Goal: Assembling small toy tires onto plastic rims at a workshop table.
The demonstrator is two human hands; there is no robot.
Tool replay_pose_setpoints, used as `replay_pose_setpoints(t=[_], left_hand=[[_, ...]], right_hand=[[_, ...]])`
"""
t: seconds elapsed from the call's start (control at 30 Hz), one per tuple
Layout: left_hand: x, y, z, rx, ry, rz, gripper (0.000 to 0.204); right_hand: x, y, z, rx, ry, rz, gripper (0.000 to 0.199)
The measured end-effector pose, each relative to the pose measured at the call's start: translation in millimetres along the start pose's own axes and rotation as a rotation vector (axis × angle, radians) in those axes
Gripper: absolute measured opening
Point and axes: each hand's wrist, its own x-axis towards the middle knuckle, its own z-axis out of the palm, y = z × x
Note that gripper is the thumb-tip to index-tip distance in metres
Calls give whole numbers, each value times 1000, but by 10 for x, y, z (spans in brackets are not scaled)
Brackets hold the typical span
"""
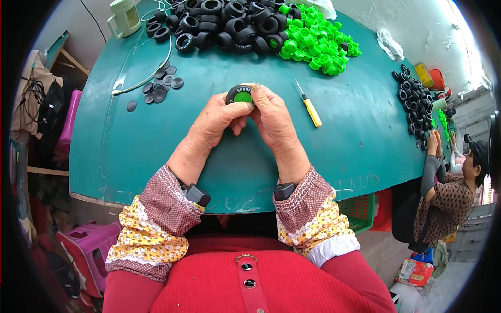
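I am sitting at the teal bench [156,151], and I am taking everything else from it. Along its far edge a heap of black rubber toy tyres [219,23] is lying, and just to the right of that heap a pile of bright green plastic hubs [313,39] is touching it. At the bench's right edge a smaller cluster of black tyres [415,104] is lying, close to another person's raised hand [432,142]. A pale green jug [124,18] is standing at the bench's far left corner. A scatter of dark grey discs [162,86] is lying on the bench's left part.

Over the middle of the bench I am holding my left hand [216,122] and my right hand [271,122] together. The fingers of both are closing around one toy wheel [240,95], a black tyre with a green hub, gripping it from each side above the bench top. A small yellow-handled screwdriver [310,108] is lying on the bench just right of my right hand.
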Motion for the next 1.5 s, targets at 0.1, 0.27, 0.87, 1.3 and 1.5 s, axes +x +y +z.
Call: replay_pose_setpoints(t=[0.1,0.27,0.87,1.3,1.5], left_hand=[[-3,-5,-42,15,-49,-47,17],[-35,58,-31,77,-135,-35,19],[9,101,-1,33,244,133,20],[23,34,-23,-96,1,-23,24],[50,-16,47,-126,27,-36,24]], right_hand=[[-34,-35,23,-126,-12,-12,35],[-70,-53,23,-137,49,9,33],[-3,128,8,-13,155,-7,19],[4,37,30,-91,92,-27,34],[-32,0,54,-121,128,-13,33]])
